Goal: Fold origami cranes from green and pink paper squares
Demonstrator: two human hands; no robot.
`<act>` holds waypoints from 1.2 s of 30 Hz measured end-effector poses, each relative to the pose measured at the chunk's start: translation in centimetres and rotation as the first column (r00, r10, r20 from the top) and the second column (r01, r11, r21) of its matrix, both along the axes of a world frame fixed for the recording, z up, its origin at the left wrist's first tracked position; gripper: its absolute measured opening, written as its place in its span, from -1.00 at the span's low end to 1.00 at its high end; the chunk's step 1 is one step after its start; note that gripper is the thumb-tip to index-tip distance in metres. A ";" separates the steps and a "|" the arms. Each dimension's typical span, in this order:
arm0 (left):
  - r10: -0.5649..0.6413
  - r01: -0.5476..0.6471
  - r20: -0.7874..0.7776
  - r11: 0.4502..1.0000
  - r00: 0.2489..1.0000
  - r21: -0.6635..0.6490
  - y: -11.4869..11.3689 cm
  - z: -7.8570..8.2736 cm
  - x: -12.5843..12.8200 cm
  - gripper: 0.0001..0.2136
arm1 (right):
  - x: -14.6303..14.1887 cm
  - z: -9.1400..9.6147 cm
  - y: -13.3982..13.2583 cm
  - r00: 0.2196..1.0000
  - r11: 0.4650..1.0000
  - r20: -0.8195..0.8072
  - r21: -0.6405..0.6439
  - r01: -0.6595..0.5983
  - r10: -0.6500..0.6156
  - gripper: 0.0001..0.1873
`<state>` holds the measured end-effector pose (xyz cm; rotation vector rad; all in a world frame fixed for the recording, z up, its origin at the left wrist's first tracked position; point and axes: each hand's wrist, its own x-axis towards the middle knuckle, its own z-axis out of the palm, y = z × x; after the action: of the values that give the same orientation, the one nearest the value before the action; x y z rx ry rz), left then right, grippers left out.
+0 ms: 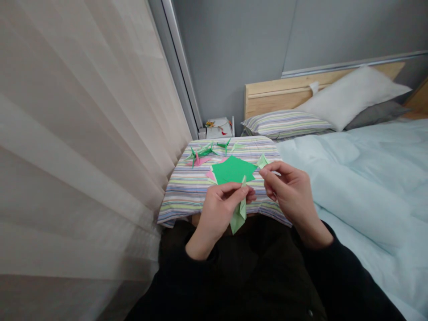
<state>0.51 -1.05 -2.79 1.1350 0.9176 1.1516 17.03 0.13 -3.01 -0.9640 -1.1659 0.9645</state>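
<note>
My left hand (pixel 219 207) pinches a piece of folded light green origami paper (pixel 238 217) between thumb and fingers. The paper hangs upright, its narrow tip above the thumb and its wider pointed end below the hand. To the right, apart from that paper, my right hand (pixel 290 189) is closed with thumb and forefinger together; anything between them is too small to make out. Just beyond its fingertips is another folded pale green paper (pixel 262 161). Flat green sheets (pixel 234 169) lie in front of both hands, with pink paper (pixel 210 174) showing at their left edge.
Under the papers is a striped pillow (pixel 180 198). Several folded green paper figures (pixel 205 151) and a pink one (pixel 199 161) lie at its far left. A curtain (pixel 100 133) hangs at left; a bed with a pale blue quilt (pixel 361 178) is at right. A small white stand (pixel 219 127) stands behind.
</note>
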 end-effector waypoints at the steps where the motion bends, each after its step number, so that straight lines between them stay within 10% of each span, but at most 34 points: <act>1: 0.040 -0.040 0.019 0.999 0.999 0.023 0.2 -0.2 0.0 -0.77 | -0.1 -0.1 -0.2 0.999 1.000 0.045 0.030 -0.008 0.006 -0.71; 17: 0.215 -0.199 0.406 0.977 0.888 -0.080 1.2 -0.6 0.6 -0.71 | -2.9 -1.4 -0.9 0.978 0.982 0.182 0.136 -0.132 0.106 -0.86; 36: 0.206 -0.158 -0.087 0.910 0.975 0.382 1.5 0.7 -1.2 -0.90 | -1.6 -0.9 0.0 0.879 0.929 0.474 0.343 -0.142 -0.041 -0.90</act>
<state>-0.65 0.48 -2.13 1.4668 0.9402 1.4650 15.41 0.17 -3.89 -0.8852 -1.7258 0.5208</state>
